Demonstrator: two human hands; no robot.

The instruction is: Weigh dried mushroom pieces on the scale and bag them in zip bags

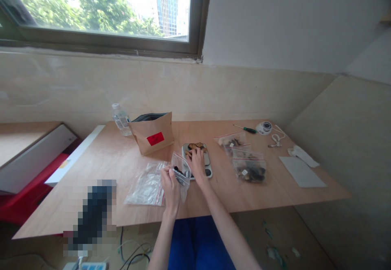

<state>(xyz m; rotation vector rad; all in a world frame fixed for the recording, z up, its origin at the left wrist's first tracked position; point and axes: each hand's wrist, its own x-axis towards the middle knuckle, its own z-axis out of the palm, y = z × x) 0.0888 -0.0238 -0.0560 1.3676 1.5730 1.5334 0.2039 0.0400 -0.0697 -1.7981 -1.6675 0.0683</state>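
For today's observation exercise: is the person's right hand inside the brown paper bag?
No, the right hand touches the brown pieces on the scale, well apart from the brown paper bag.

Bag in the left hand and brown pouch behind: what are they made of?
The bag in the left hand looks like thin clear plastic, glossy: its contents show through. The brown pouch looks like matte kraft paper, stiff and creased.

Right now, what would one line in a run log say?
left hand: holds small zip bag | right hand: fingers on dried pieces atop scale | nearby: brown paper bag, filled zip bags
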